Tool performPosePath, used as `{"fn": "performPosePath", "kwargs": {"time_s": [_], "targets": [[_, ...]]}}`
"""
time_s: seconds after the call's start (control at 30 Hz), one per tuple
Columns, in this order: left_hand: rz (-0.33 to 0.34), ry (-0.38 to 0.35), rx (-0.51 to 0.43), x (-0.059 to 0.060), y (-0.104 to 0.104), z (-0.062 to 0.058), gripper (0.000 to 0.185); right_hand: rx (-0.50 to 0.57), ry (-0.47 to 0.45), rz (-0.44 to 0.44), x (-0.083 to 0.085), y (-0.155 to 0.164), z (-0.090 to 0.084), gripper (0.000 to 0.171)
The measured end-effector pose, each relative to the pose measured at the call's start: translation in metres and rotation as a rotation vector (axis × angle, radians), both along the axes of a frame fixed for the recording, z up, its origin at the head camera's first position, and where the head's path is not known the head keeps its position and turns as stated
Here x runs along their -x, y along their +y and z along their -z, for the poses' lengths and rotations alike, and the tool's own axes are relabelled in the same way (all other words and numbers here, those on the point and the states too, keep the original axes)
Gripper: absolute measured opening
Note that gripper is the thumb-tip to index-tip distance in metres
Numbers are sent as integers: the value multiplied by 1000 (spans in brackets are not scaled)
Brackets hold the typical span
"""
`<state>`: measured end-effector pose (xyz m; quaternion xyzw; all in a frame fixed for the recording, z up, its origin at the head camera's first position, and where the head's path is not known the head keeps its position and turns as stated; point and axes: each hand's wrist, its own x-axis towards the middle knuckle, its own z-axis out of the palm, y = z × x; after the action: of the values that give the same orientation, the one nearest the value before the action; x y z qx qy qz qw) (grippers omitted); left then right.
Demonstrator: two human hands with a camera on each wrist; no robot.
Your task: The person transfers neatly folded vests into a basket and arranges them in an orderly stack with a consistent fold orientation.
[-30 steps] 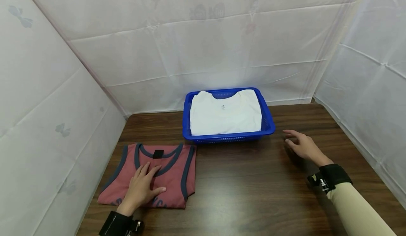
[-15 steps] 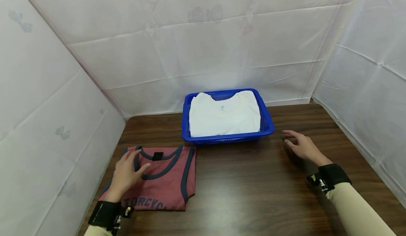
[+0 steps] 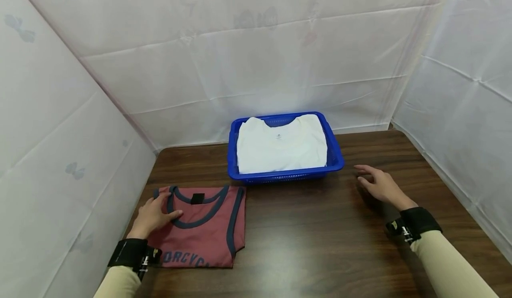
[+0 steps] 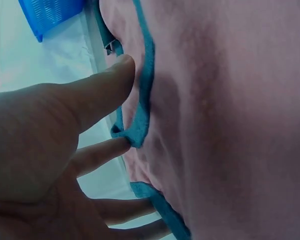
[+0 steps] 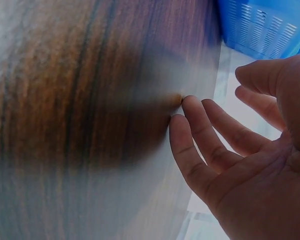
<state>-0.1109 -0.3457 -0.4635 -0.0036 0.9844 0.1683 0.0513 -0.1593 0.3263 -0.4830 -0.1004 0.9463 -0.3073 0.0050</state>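
A folded red tank top (image 3: pixel 204 240) with dark blue trim, a black neck label and dark lettering lies flat at the table's left. Over its left shoulder strap is my left hand (image 3: pixel 150 215), thumb and fingers apart. In the left wrist view, the fingertips meet the trimmed edge of the tank top (image 4: pixel 230 125), and the thumb lies over the neckline. No pinch on the cloth shows. My right hand (image 3: pixel 380 184) rests on the table to the right of the basket, its fingers relaxed and holding nothing.
A blue plastic basket (image 3: pixel 286 175) stands at the back middle of the wooden table (image 3: pixel 304 231), with a folded white shirt (image 3: pixel 282 149) inside. White cloth walls (image 3: pixel 248 62) enclose the table at the back and both sides.
My left hand has lifted off the middle of the tank top and moved left to its left shoulder strap, uncovering the neckline and part of the lettering. The right hand stays put.
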Motion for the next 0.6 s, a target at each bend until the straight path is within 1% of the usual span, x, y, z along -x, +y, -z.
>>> {"fn": "performPosePath", "kwargs": {"time_s": [0.23,0.43,0.6], "targets": [[-15,-4,35,-2,6,-7,80,-7,5,0,0,0,1,43],[6,2,37,-6,10,-7,78,-4,6,-2,-2,-1,0,43],[23,-9,15,-9,15,-10,76,-5,13,-6,-1,-1,0,43]]}}
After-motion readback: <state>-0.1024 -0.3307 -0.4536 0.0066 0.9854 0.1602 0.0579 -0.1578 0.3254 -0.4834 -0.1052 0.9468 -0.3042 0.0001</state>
